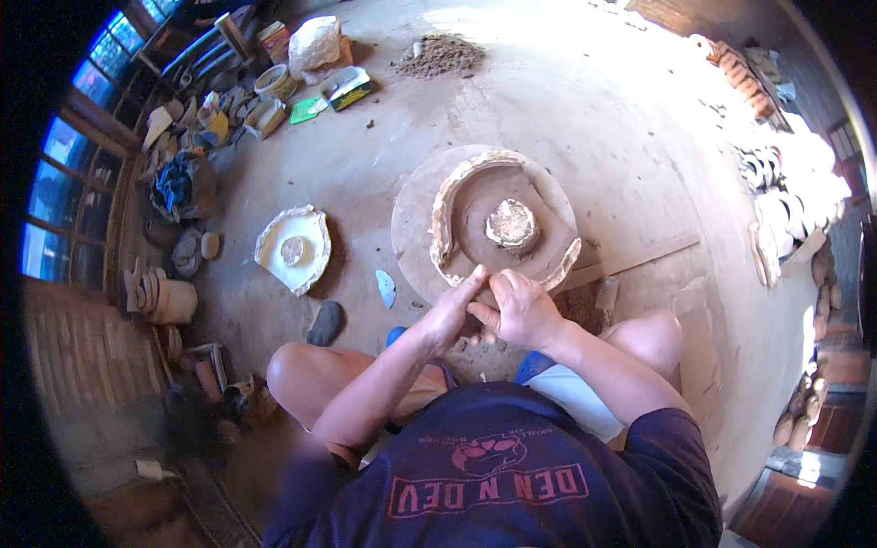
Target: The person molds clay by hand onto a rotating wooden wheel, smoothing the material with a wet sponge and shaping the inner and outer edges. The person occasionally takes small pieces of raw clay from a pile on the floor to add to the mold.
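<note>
My left hand [448, 317] and my right hand [523, 310] meet at the near edge of a round mould-like form. Both have curled fingers, and whatever lies between them is hidden. Just beyond them, a curved, rough-edged wall [445, 205] of pale clay or plaster rings the form, with a gap on the near side by my hands. At its centre stands a round lump with a whitish, crusted top [512, 224]. All of this sits on a flat round disc [411, 210] on the floor.
Left of the disc lies a white, rough-rimmed dish [294, 250] with a round centre. Nearby are a pale blue flat piece [385, 288] and a dark stone [325, 323]. A wooden strip [639, 260] lies right. Further off are a soil heap [440, 57] and an open tub [345, 87].
</note>
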`<state>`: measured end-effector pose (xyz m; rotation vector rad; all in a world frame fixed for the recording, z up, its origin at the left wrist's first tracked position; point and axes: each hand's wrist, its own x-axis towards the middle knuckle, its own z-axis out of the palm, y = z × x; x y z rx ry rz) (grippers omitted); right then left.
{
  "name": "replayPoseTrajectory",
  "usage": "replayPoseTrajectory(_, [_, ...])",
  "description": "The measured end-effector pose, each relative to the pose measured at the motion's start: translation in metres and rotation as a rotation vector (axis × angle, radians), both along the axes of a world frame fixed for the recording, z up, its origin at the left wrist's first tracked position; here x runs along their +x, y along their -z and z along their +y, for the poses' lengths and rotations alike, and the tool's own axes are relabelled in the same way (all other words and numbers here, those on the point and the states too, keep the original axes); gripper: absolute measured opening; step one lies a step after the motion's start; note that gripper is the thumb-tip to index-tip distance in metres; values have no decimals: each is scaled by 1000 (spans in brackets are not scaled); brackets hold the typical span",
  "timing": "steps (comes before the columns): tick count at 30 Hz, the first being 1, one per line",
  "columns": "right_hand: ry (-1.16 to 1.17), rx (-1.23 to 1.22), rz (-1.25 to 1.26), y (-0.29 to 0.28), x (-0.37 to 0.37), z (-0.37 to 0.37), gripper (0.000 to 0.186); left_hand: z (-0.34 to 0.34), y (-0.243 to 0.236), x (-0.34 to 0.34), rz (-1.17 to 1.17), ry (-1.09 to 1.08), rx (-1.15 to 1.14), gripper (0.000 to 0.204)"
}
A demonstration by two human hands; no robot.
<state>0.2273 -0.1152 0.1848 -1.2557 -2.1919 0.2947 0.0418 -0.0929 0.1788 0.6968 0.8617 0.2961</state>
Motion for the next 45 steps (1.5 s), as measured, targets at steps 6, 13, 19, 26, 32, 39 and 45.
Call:
replayPoseTrajectory(6, [-270, 50, -199, -12, 23, 0, 32, -6, 5, 8, -166, 7, -111, 71])
replayPoseTrajectory(13, [80, -170, 102, -42, 34, -13, 48, -1, -17, 17, -113, -29, 427, 53])
replayPoseTrajectory(19, [-224, -223, -139, -32, 58, -26, 41, -9, -37, 25, 42, 160, 712, 49])
replayPoseTrajectory(26, [-56, -50, 152, -25, 65, -32, 29, -4, -60, 44, 493, 290, 1085, 44])
replayPoseTrajectory(32, [-30, -231, 212, -27, 83, -39, 26, -8, -55, 63, 395, 278, 1001, 37])
replayPoseTrajectory(39, [29, -671, 1391, -59, 90, -39, 31, 38, -68, 72, 167, -542, 985, 44])
replayPoseTrajectory(45, [92, -754, 1890, -59, 149, -66, 23, 25, -53, 152, -35, 69, 1437, 87])
